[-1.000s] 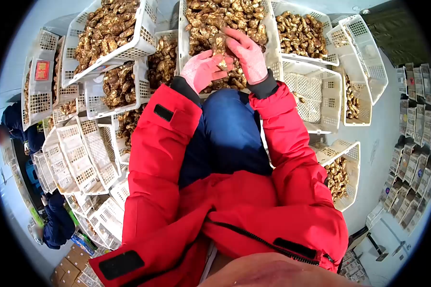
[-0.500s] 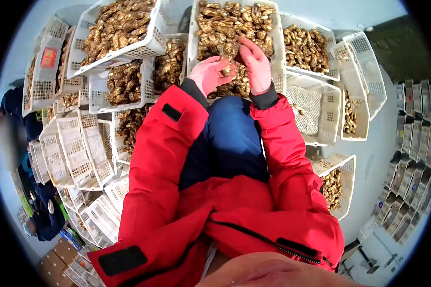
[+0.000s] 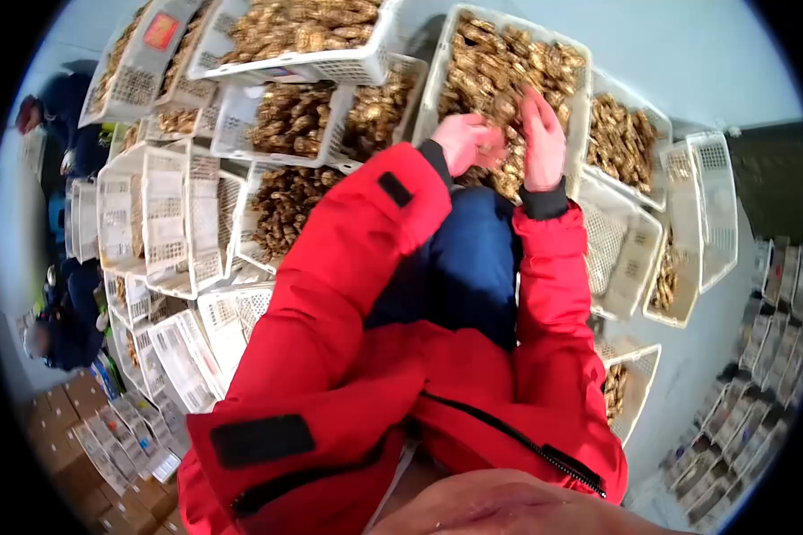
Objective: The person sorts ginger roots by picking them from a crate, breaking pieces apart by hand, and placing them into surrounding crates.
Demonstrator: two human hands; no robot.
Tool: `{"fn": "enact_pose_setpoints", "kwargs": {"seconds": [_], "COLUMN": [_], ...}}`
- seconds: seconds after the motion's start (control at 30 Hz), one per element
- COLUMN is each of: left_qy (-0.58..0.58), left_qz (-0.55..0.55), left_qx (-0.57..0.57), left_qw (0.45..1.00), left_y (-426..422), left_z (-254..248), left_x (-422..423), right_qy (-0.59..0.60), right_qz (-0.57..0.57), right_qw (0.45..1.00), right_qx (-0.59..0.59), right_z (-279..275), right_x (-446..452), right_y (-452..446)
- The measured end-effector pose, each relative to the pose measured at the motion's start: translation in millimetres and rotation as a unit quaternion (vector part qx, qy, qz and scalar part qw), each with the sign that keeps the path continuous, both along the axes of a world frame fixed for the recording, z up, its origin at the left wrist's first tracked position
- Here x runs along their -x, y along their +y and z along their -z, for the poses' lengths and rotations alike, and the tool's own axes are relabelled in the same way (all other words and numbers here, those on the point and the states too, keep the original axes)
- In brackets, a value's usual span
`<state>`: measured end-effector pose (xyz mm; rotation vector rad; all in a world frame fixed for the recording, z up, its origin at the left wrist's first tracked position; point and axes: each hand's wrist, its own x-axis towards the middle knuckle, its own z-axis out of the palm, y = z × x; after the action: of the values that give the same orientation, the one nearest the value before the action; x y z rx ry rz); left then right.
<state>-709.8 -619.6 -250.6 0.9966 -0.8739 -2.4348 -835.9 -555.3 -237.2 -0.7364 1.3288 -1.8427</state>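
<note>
My left hand (image 3: 469, 144) and my right hand (image 3: 542, 143) are over a white perforated crate (image 3: 430, 98) heaped with glossy golden-brown, lumpy pieces (image 3: 544, 67). Between the hands is one such lumpy piece (image 3: 506, 107), blurred, its upper part by my right fingertips. The right fingers are closed together against it. My left fingers, curled towards the same piece, are smeared by motion, so their grip does not show. The exact kind of the pieces is not clear.
Similar filled crates stand on the left (image 3: 326, 147) and right (image 3: 665, 134). A sparsely filled crate (image 3: 629, 267) is beside my right knee. Nested crates (image 3: 165, 214) lie left. Other people in dark clothes (image 3: 71, 312) are at far left.
The whole view has turned, so the crate and hands appear further right. My hands remain over the same crate, and my left fingers have moved and blurred.
</note>
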Motion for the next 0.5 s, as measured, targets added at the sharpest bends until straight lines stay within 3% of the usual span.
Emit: {"fn": "enact_pose_setpoints", "kwargs": {"seconds": [0.03,0.07,0.13,0.17,0.33,0.47,0.5], "left_qy": [-0.03,-0.032,0.042,0.032,0.039,0.072,0.083], "left_qz": [0.014,0.001,0.085,0.087,0.097,0.06,0.043], "left_qx": [0.006,0.008,-0.018,-0.004,0.036,-0.069,-0.05], "left_qw": [0.999,0.999,0.995,0.996,0.994,0.993,0.994], "left_y": [-6.6,-0.4,-8.1,-8.0,-1.6,-7.6,-6.0], "left_z": [20.7,-2.8,9.3,11.7,3.0,12.8,14.8], "left_x": [4.1,2.1,-1.1,-0.3,-1.0,0.9,2.0], "right_qy": [-0.032,-0.063,-0.058,-0.121,-0.149,-0.181,-0.17], "right_qz": [0.007,0.013,0.0,-0.015,-0.062,-0.096,-0.045], "right_qw": [0.999,0.997,0.998,0.992,0.987,0.976,0.983], "right_qx": [0.019,0.039,0.038,0.022,0.018,0.068,0.056], "right_z": [3.1,7.2,26.9,32.6,30.0,45.2,43.8], "right_x": [1.0,3.1,10.4,11.4,7.1,2.4,-3.4], "right_y": [3.0,6.9,13.9,16.6,22.8,20.1,17.0]}}
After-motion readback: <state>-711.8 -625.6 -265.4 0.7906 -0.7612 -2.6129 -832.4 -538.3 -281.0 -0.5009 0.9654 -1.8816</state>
